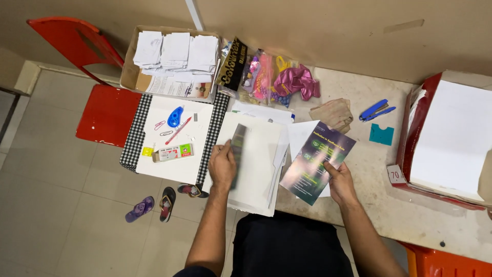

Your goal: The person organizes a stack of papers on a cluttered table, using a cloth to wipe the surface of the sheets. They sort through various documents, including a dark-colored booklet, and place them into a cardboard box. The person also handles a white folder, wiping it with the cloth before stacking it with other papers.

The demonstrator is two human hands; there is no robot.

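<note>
Head view: L hand [222,166] closed round dark ruler [238,154], ruler blurred, lying lengthwise on white paper stack [259,169] at table's front edge. R hand [340,180] pinches lower corner of dark purple flyer [318,161], thumb on top, flyer flat just right of stack. Blue stapler [375,110] and teal card [381,134] further right, well apart. Cardboard box of paper slips [174,54] at back left.

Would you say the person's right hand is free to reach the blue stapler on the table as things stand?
Probably not at once: the right hand holds a dark flyer. The path to the blue stapler looks unobstructed, with only bare table between.
</note>
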